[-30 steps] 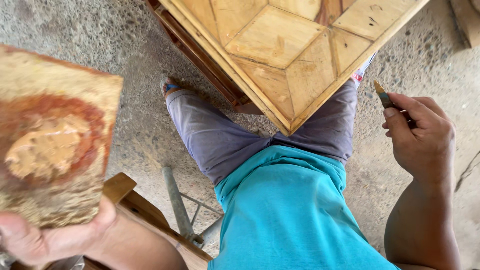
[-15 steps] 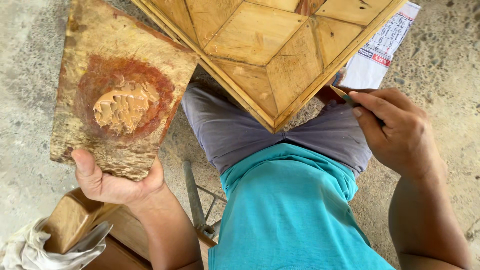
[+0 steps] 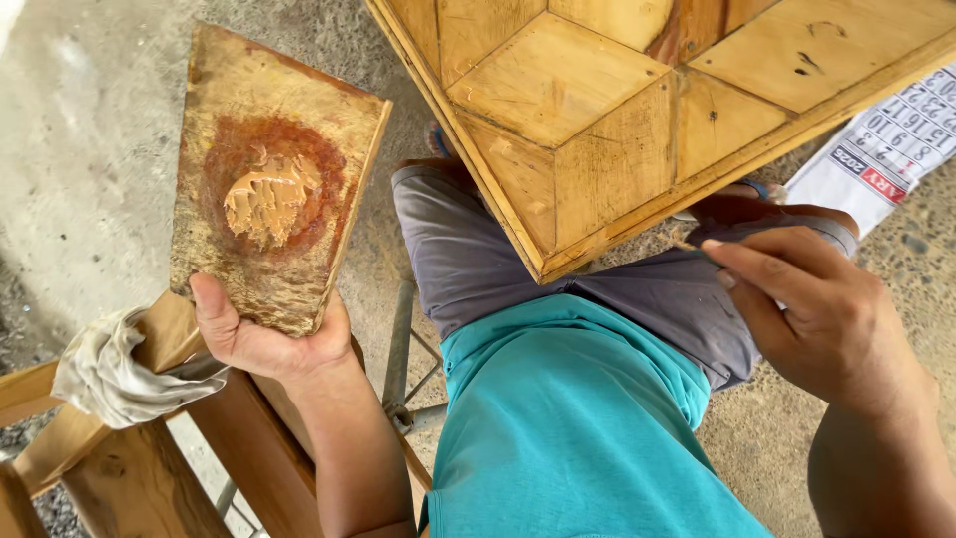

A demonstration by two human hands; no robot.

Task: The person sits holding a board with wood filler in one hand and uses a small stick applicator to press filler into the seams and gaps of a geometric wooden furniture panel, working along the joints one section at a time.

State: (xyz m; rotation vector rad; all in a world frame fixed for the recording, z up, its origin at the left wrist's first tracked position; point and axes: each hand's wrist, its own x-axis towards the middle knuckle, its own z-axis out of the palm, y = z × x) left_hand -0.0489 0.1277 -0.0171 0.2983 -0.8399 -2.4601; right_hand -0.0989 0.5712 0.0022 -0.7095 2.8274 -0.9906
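A view straight down onto a seated person's lap, read from left to right.

At the lower left, one crumpled pale rag (image 3: 118, 371) lies on one wooden frame (image 3: 149, 468) of bare timber. Just above it, the left hand (image 3: 261, 334) grips one flat wooden board (image 3: 274, 174) by its bottom edge, thumb pressed on the face and fingers hidden behind. The board is held upright in the upper left of the frame. On it sits one lump of tan putty (image 3: 267, 199), ringed by a reddish-brown stain. The lump looks scraped and partly used, though a good amount remains.

In the middle, the person's teal shirt (image 3: 568, 428) and grey shorts (image 3: 558, 269) fill the lower part of the picture. One metal bar (image 3: 398, 339) shows on the concrete floor (image 3: 70, 149) between the legs and the frame.

Across the top centre and right, one wooden panel (image 3: 597, 110) made of fitted angled pieces rests with its corner over the lap. Its seams look mostly plain and dry, with dark marks in places; whether any have been filled cannot be told, so much of the filling seems left to do.

At the right, the right hand (image 3: 807, 309) is closed, with thumb and fingers pinching a thin tool (image 3: 697, 249) whose tip points at the panel's lower edge. Only a small part of the tool shows. One printed calendar sheet (image 3: 886, 144) lies on the floor at the upper right.
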